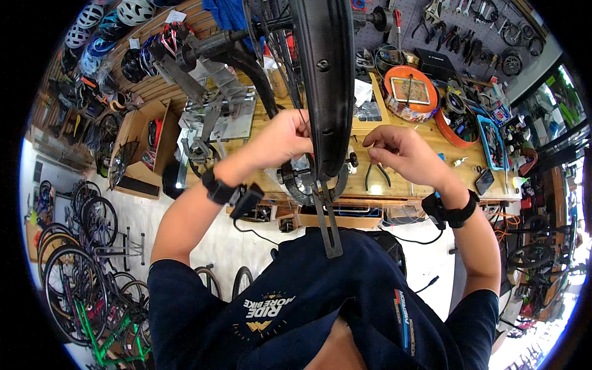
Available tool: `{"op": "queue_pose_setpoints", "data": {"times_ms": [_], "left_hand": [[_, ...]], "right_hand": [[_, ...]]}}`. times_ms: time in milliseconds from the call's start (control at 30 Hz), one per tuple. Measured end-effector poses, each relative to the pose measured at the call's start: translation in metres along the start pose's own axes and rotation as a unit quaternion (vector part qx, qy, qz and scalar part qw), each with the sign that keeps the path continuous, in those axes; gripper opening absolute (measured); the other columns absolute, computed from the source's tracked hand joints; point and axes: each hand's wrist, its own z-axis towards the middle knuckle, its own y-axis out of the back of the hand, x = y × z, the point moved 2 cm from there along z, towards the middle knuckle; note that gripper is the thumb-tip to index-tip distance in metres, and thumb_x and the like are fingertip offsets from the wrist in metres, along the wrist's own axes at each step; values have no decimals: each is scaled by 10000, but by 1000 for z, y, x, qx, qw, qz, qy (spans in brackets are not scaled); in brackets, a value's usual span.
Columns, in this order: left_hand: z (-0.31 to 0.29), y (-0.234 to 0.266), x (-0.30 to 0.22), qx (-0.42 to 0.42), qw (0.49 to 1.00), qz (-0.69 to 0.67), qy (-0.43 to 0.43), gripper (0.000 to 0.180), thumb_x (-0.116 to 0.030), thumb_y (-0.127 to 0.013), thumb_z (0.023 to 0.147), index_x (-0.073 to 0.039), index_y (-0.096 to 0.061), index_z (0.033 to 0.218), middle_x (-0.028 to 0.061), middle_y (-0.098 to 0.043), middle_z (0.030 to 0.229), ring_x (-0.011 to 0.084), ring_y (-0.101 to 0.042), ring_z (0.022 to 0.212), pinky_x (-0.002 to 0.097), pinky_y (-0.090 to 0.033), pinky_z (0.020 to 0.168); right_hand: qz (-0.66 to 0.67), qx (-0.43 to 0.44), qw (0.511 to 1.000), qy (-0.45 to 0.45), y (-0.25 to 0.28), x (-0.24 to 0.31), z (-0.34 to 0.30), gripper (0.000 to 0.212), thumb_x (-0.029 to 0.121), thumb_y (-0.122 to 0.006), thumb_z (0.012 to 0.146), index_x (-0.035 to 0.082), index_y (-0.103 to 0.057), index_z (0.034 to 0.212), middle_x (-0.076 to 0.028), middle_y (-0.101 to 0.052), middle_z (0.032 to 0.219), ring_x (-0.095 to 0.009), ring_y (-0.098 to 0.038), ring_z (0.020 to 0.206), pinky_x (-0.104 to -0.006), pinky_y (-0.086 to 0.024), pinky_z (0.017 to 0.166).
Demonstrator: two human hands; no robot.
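Observation:
A black bicycle rim (325, 80) stands upright in front of me, with thin dark spokes (280, 52) on its left side. It sits in a truing stand (342, 185), whose slotted metal bar (330, 231) points toward my chest. My left hand (280, 139) is closed against the rim's left side, its fingertips around a spoke and partly hidden by the rim. To the right of the rim, my right hand (404, 154) hovers over the bench with fingers curled and thumb and forefinger together. Whatever they pinch is too small to make out. Dark-handled pliers (377, 179) lie just below it.
On the wooden workbench (364, 190) are an orange round tray (394, 77), a blue tray of tools (491, 143) and a dark phone-like object (485, 180). An open cardboard box (140, 186) stands left. Bicycles (80, 277) fill the lower left; tools hang on the pegboard (413, 18).

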Motion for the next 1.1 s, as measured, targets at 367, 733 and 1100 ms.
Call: {"op": "queue_pose_setpoints", "data": {"times_ms": [367, 733, 1100], "left_hand": [[-10, -19, -19, -159, 945, 284, 39, 542, -470, -742, 840, -56, -545, 551, -1, -490, 525, 96, -467, 500, 290, -392, 484], [-9, -6, 30, 101, 910, -397, 57, 422, -173, -647, 941, 39, -524, 1285, 151, -634, 1221, 98, -616, 966, 209, -495, 857], [1, -3, 48, 131, 918, -373, 44, 310, -173, -737, 855, -40, -592, 1094, 82, -659, 1011, 150, -636, 963, 264, -515, 830]], "right_hand": [[-66, 13, 998, -2, -2, 6, 4, 215, 120, -634, 901, -47, -633, 1037, -108, -651, 772, -171, -613, 693, -317, -495, 663], [-79, 12, 996, -30, 4, -1, -6, 203, 104, -621, 915, -45, -624, 1053, -75, -638, 782, -133, -598, 715, -288, -490, 681], [-82, 15, 996, -31, 10, -8, -13, 198, 80, -612, 917, -46, -610, 1070, -50, -625, 770, -103, -589, 713, -272, -477, 665]]}}
